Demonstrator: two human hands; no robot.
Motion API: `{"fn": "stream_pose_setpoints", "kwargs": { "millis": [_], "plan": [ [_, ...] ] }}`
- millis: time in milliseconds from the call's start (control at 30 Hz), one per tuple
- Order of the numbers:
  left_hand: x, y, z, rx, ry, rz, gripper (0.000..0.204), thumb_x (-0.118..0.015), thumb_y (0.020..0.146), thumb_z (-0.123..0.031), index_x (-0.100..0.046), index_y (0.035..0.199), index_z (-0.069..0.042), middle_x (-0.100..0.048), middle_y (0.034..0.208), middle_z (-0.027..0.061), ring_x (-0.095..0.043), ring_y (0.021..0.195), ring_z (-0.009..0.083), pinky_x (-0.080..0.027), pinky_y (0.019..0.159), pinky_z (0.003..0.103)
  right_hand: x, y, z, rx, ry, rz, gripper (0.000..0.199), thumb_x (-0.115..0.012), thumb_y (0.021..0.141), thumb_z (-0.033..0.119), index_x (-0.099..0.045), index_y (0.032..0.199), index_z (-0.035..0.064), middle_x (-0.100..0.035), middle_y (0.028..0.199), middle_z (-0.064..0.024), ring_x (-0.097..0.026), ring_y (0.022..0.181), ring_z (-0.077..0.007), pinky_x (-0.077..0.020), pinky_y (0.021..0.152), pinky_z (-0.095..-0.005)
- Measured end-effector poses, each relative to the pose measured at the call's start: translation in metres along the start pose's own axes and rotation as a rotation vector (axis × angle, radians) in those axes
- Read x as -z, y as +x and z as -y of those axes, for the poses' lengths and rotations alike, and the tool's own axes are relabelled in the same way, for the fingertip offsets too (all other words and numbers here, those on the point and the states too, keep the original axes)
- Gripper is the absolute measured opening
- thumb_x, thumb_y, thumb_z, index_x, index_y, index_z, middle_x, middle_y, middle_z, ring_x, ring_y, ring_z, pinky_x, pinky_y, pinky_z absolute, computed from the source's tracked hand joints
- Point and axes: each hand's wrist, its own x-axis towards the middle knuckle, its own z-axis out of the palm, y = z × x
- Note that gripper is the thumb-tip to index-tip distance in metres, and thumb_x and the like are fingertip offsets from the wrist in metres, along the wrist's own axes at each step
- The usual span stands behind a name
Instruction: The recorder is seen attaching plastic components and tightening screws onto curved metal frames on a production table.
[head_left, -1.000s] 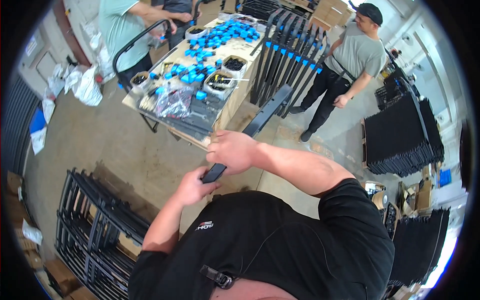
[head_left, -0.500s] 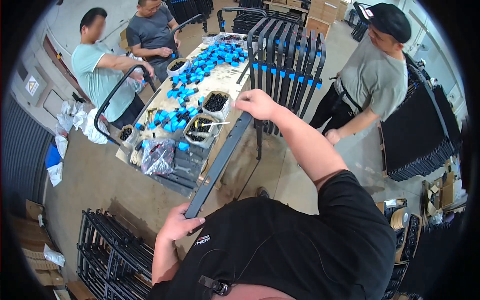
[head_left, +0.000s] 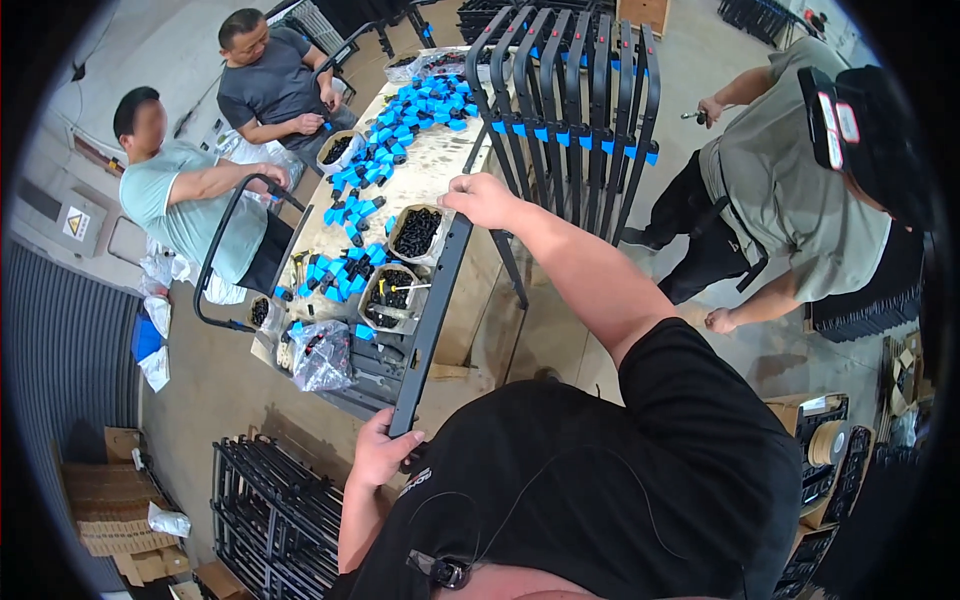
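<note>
A long dark grey metal bar (head_left: 431, 330) slants along the near right edge of the table, held at both ends. Its near end lies in my left hand (head_left: 381, 450), fingers wrapped under it and thumb on top. At the far end my right hand (head_left: 487, 202) is closed on the bar with fingertips at its tip. Beside the bar stand two tubs of small black parts, one tub (head_left: 417, 233) near my right hand. A yellow-handled screwdriver (head_left: 403, 289) rests across the other tub (head_left: 391, 318). Just left is a clear plastic bag (head_left: 322, 356) of parts.
Blue-and-black plastic pieces (head_left: 420, 105) cover much of the table (head_left: 428, 168). Upright black tube frames (head_left: 565, 130) stand beyond my right hand. Two people (head_left: 190, 200) work at the table's left side; another person (head_left: 790, 180) bends at the right. More black frames (head_left: 275, 510) are stacked lower left.
The bar now stands steeper in view, still between both hands. My view has shifted. The person at right has turned and bent down, with a tool now visible in one hand.
</note>
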Motion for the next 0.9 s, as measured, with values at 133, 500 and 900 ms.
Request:
{"fn": "stream_pose_setpoints", "kwargs": {
  "millis": [133, 500, 900],
  "plan": [
    [0.013, 0.023, -0.005, -0.023, 0.01, 0.028, 0.024, -0.079, 0.086, -0.008, -0.063, 0.103, -0.002, -0.061, 0.074, -0.0028, -0.053, 0.055, 0.005, -0.043, 0.049, 0.023, -0.001, 0.017, -0.018, -0.022, 0.021, -0.068, 0.043, -0.066, 0.089, 0.046, -0.073, 0.091, 0.003, -0.069, 0.078, -0.0165, -0.067, 0.076, -0.029, -0.0511, 0.074, -0.0411],
    [0.031, 0.064, -0.009, -0.216, -0.007, -0.054, 0.021, -0.077, 0.085, -0.007, -0.065, 0.101, 0.0, -0.059, 0.079, -0.0041, -0.05, 0.068, 0.004, -0.041, 0.06, 0.022, -0.005, 0.065, -0.045, -0.071, 0.047, -0.12, 0.044, -0.066, 0.089, 0.038, -0.072, 0.109, -0.0004, -0.07, 0.086, -0.0147, -0.067, 0.079, -0.0216, -0.0517, 0.073, -0.0376],
    [0.042, 0.072, 0.004, -0.234, -0.111, -0.319, 0.038, -0.083, 0.077, -0.005, -0.061, 0.107, 0.0, -0.06, 0.094, -0.0011, -0.056, 0.083, 0.0083, -0.046, 0.076, 0.024, -0.012, 0.094, -0.042, -0.134, 0.155, 0.054, 0.031, -0.068, 0.093, 0.032, -0.072, 0.09, 0.0017, -0.062, 0.075, -0.002, -0.055, 0.075, -0.0117, -0.0463, 0.071, -0.0314]
  ]
}}
